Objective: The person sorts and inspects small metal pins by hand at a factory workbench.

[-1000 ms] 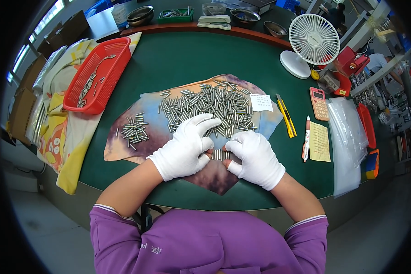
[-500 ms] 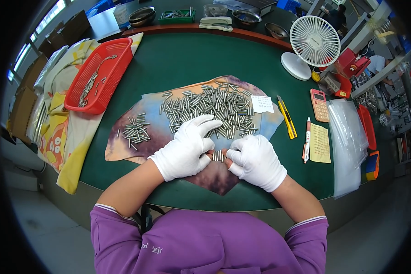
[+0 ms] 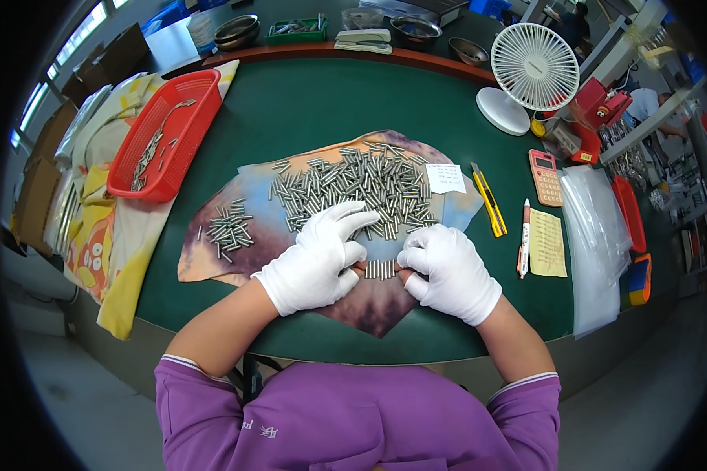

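Observation:
A short row of metal pins [image 3: 381, 269], side by side, sits between my two white-gloved hands. At its left end are the closed thumb and bare fingertip of my left hand [image 3: 316, 255], while that hand's other fingers stretch toward the pile. My right hand [image 3: 454, 273] is curled, its thumb and bare fingertip pressed at the row's right end. Just beyond the hands lies a large loose pile of metal pins [image 3: 353, 184]. A smaller pile of pins [image 3: 228, 230] rests to the left. Everything lies on a tie-dyed cloth [image 3: 271, 184].
To the left, a red basket [image 3: 200, 110] holds more metal pieces. On the right are a paper slip [image 3: 445, 178], a yellow cutter knife [image 3: 489, 200], a pen [image 3: 524, 239], a calculator [image 3: 546, 178] and plastic bags [image 3: 593, 251]. A white fan [image 3: 534, 67] stands at the far right.
The row of pins between my hands looks wider. My right hand has shifted slightly to the right, away from the left hand, which stays nearly in place.

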The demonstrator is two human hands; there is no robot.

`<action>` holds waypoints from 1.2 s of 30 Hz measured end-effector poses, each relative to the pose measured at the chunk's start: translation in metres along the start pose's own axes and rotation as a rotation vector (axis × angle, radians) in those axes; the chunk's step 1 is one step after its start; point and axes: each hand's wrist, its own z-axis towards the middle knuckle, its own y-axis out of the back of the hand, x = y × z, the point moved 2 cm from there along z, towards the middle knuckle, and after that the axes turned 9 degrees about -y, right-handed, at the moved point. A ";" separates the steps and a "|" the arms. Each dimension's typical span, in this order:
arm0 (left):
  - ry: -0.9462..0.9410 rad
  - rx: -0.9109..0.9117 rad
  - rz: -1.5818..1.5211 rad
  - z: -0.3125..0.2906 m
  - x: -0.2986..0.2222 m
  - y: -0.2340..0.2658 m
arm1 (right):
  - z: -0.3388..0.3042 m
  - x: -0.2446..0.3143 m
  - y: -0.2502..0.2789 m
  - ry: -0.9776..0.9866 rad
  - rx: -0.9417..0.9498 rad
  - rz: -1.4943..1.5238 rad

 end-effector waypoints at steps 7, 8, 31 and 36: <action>-0.023 0.028 -0.075 0.000 -0.001 -0.004 | 0.001 -0.007 0.014 0.070 -0.007 0.008; -0.044 0.034 -0.082 -0.001 0.000 -0.004 | 0.001 -0.010 0.016 0.082 0.026 0.001; 0.116 -0.110 0.060 -0.002 0.003 0.004 | 0.009 0.012 -0.015 0.069 0.031 0.006; 0.107 -0.044 0.053 -0.001 0.003 0.006 | 0.011 0.007 -0.026 0.023 -0.001 -0.019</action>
